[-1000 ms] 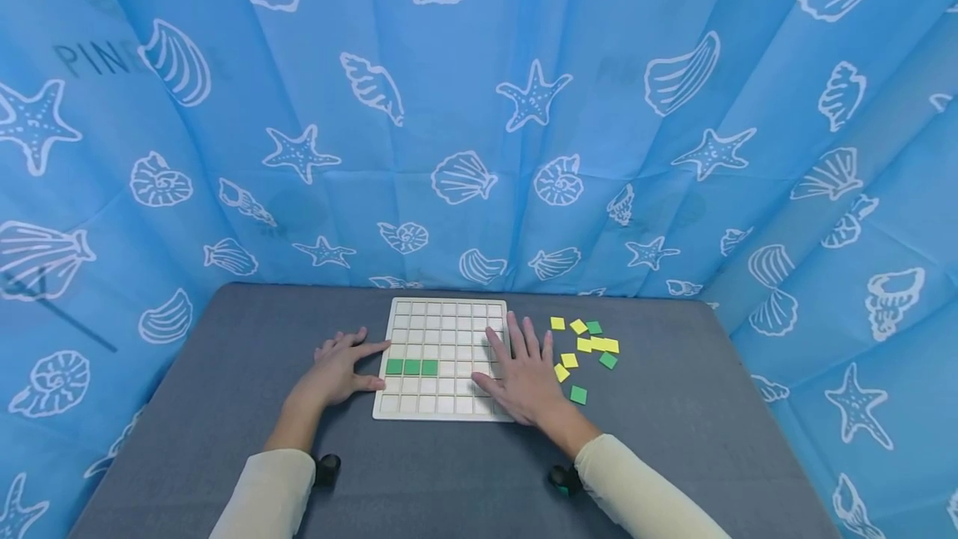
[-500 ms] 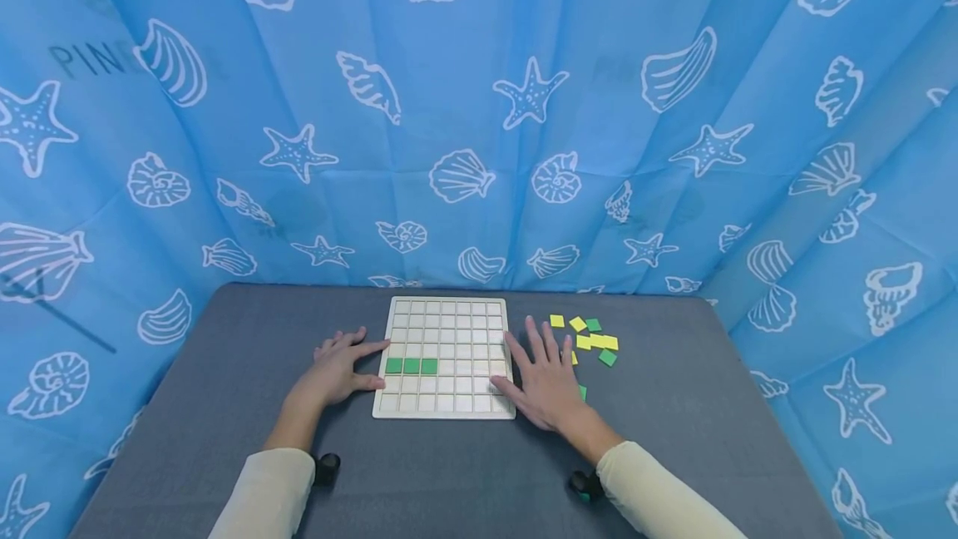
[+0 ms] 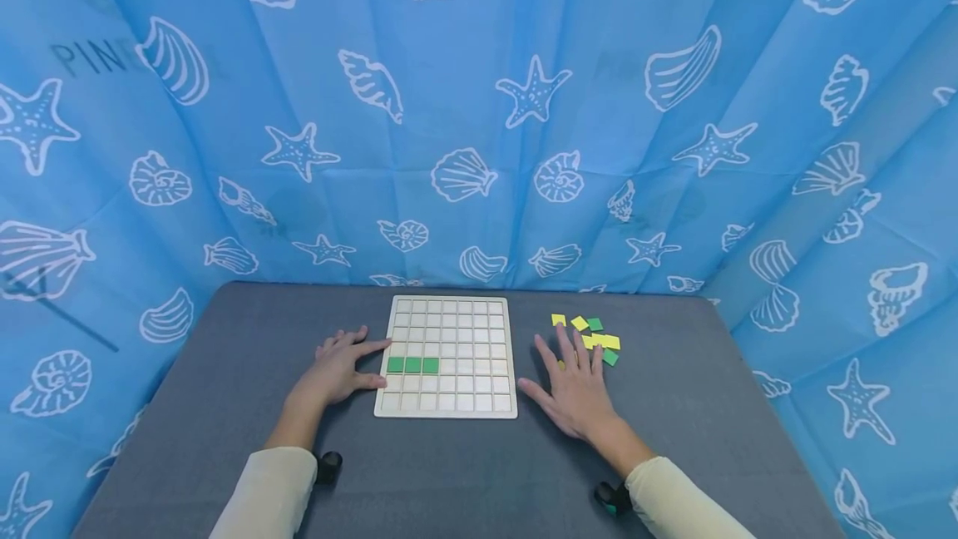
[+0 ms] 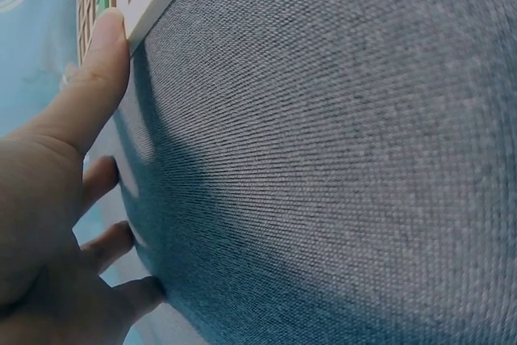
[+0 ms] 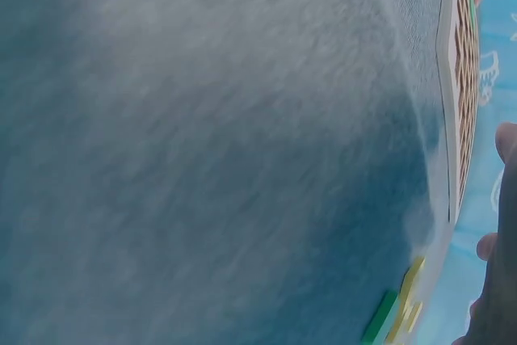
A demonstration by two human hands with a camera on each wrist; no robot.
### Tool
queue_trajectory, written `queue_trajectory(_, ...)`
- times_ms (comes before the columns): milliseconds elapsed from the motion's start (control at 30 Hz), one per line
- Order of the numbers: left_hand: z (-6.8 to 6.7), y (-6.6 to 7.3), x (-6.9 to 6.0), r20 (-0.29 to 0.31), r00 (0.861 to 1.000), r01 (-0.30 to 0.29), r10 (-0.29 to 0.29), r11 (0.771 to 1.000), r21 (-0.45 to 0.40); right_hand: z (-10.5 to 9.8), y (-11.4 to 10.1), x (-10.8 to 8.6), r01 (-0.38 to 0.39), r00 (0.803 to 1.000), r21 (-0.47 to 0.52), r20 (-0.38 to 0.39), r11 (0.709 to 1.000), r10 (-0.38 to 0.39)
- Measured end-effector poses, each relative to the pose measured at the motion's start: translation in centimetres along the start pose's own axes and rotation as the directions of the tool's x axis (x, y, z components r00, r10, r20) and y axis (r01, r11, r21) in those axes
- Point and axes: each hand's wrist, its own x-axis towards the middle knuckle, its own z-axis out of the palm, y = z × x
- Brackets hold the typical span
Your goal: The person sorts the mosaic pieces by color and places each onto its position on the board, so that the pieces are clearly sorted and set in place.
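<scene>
The hands are well apart. The left hand has its thumb and index finger resting against the near side of a pale, square, wooden-looking grid board, which lies between the two hands. The right hand is spread and relaxed, nothing visibly gripped, just off the board's other side; can't tell if its fingertips touch anything. Just past them sit loose flat yellow square tiles and loose flat green square tiles, some partly hidden. Three seated green tiles fill a row's end by the left hand.

My guess: tiles are light, stiff, a bit slidey, so pinch opposite edges. Board's probably rigid; hold the rim. The woven-looking grey tabletop should give some grip.
</scene>
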Motion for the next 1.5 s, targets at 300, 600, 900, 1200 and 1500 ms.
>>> queue_trajectory(300,0.0,0.1,-0.1,-0.001,1.0,0.007,-0.007,1.0,0.015,-1.1,1.3,-1.2,-0.067,0.997,-0.016,0.035,0.998,0.068)
queue_trajectory(600,0.0,0.2,-0.1,-0.015,1.0,0.013,-0.013,1.0,0.018,-1.1,3.1,-2.5,-0.088,0.996,0.017,-0.016,0.996,0.089)
queue_trajectory(900,0.0,0.3,-0.1,-0.015,1.0,0.012,-0.012,1.0,0.02,-1.7,4.4,-3.1,-0.151,0.986,-0.018,0.067,0.988,0.152)
queue_trajectory(1200,-0.2,0.4,-0.2,-0.008,1.0,0.014,-0.014,1.0,0.01,-2.1,4.8,-4.0,-0.148,0.988,0.04,0.058,0.988,0.146)
queue_trajectory(1500,-0.1,0.3,0.0,0.0,1.0,0.011,-0.011,1.0,0.009,-2.2,4.6,-4.1,-0.125,0.992,0.05,-0.022,0.991,0.126)
